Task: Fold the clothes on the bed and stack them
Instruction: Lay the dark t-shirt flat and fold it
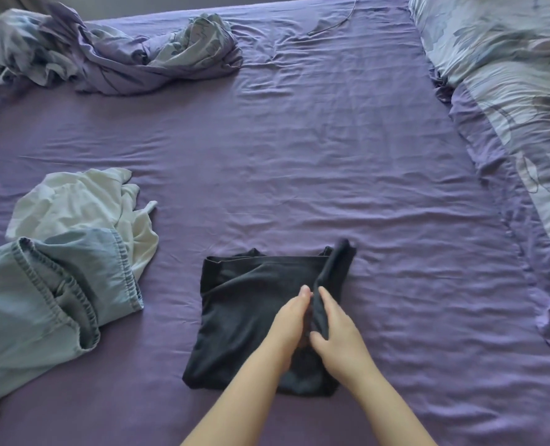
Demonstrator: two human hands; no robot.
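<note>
Black cotton folded garment (251, 304) lies near the purple sheeted bed's (299, 156) front edge; left hand (288, 320) presses flat while right hand (334, 329) pinches a raised flap, best laid over evenly.

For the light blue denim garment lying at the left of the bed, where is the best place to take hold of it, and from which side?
Probably the elastic waistband of the denim garment. It lies on top, gathered into a thick raised ridge open toward the bed's middle, so fingers can pinch it easily. Come from the right, since the white garment lies behind it.
</note>
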